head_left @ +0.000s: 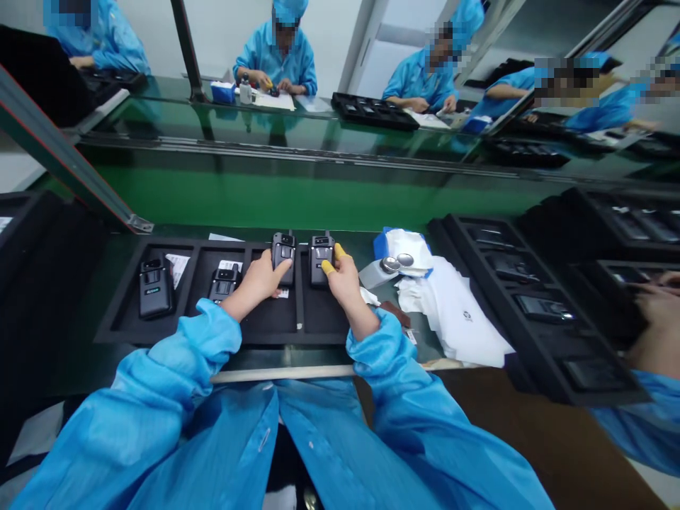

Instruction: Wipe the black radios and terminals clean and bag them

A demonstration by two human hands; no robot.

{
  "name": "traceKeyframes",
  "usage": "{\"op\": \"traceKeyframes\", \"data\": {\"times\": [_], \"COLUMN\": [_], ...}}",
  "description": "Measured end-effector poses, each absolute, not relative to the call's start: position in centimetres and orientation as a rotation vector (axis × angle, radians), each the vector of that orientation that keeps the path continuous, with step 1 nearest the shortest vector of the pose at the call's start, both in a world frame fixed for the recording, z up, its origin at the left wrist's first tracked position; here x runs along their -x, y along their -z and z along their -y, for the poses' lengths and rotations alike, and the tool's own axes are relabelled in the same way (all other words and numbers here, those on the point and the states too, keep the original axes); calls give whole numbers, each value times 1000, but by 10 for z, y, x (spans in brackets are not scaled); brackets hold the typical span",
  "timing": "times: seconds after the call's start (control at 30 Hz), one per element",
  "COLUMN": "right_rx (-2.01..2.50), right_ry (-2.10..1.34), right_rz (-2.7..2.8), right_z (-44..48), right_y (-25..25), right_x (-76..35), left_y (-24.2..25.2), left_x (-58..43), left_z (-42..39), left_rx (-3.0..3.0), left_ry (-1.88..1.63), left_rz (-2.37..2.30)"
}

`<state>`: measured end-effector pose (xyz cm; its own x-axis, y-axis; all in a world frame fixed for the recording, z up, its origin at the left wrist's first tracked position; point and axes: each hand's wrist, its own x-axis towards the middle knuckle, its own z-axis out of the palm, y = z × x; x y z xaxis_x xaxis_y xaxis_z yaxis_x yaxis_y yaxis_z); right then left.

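My left hand (260, 283) is closed on a black handheld radio-like device (284, 251) with a stubby antenna, held upright over the black compartment tray (199, 331). Beside it, my right hand (343, 276), with yellow covers on its thumb and a finger, grips a second such device (321, 249) over the rightmost compartment. In the leftmost compartment lies another device (155, 287), with a printed label (177, 268) next to it. One more device (224, 282) sits in the following compartment, partly hidden by my left forearm.
Right of the tray stand a metal-topped bottle (378, 273), a blue box of white wipes (406, 248) and a white bag (467, 319). Another device tray (531, 297) lies farther right, near a co-worker's hand (661, 312). Co-workers in blue sit across the bench behind a green panel (319, 191).
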<state>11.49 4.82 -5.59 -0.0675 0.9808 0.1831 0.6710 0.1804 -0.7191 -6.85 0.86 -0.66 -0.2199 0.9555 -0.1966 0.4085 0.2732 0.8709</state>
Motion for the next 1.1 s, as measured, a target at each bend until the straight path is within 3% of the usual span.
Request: {"op": "traceKeyframes", "data": {"times": [0.23,0.4,0.6,0.87,0.97,1.1], "right_rx": [1668,1423,1143,1347,1318,1437], "right_ry": [-469,-423,-598,-439,-472,-351], "right_rz": [1769,1888,2367,2834,2857,2750], "right_z": [-32,2,38,35,28,33], "right_y": [33,13,7,6,6,14], "right_x": [-113,-108,-38,38,41,42], "left_y": [-18,-23,-10,0,1,7], "left_x": [79,142,203,222,231,246], "left_z": [7,48,85,90,89,92], "left_rx": [-1531,-1778,-1555,-1473,-1450,-1180], "left_ry": [-728,-748,-565,-394,-509,-986], "left_rz": [-2067,-2269,-2688,-2591,-2537,-2333]}}
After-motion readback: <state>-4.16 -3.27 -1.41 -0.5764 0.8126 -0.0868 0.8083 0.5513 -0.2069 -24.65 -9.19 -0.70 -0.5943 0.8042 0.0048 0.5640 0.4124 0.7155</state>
